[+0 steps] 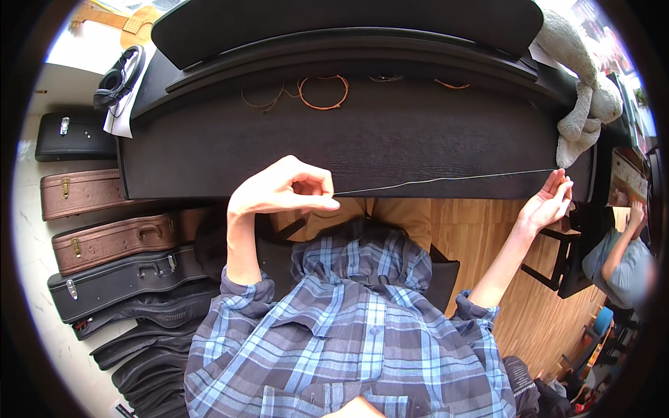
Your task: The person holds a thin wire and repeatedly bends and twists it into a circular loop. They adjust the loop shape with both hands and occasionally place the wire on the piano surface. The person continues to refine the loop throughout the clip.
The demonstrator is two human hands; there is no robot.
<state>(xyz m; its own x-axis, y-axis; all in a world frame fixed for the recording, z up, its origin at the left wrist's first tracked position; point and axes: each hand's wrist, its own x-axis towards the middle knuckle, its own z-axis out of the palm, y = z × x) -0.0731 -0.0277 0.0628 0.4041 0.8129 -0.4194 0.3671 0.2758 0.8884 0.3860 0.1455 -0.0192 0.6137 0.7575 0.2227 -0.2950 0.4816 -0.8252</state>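
A thin metallic string (432, 180), like a guitar string, stretches between my two hands over the front edge of the black piano lid (390, 139). My left hand (286, 187) pinches one end between thumb and forefinger. Far out to the right, my right hand (547, 202) grips the other end in its fingertips. The string has a slight bend near its middle. On the lid beyond it lie a coiled copper-coloured string (324, 108), a loose thin strand (268, 106), a small silvery coil (385, 78) and a short copper-coloured piece (451, 85).
A grey plush toy (582, 118) hangs over the lid's right end. Headphones (120, 80) and a small wooden guitar (132, 26) are at the far left. Several instrument cases (115, 244) stand along the left. At the right, another person (624, 258) sits.
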